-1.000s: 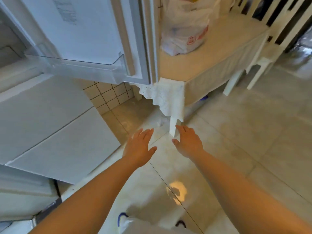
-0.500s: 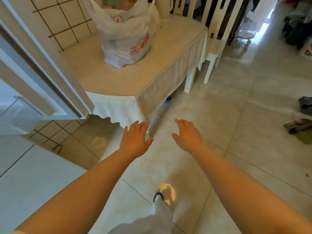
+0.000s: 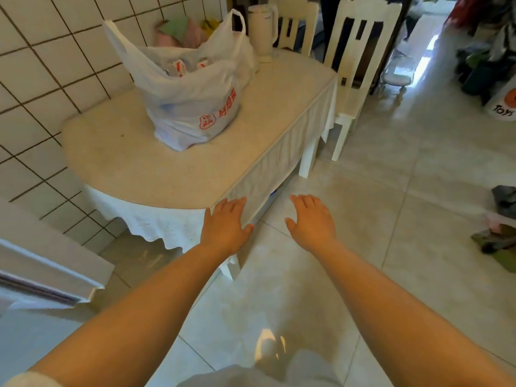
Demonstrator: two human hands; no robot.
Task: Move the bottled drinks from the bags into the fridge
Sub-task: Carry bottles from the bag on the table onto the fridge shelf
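Both your bare arms reach forward, palms down. Your left hand [image 3: 224,225] and right hand [image 3: 310,221] are spread flat, fingers straight, holding nothing, side by side and apart.

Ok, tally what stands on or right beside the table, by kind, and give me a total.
White plastic shopping bag: 1, on the table
Cream jug: 1, at the table's far end
Cream dining chairs: 2, beside the table's far end
Total: 4
Bottles inside the bag cannot be counted from this view.
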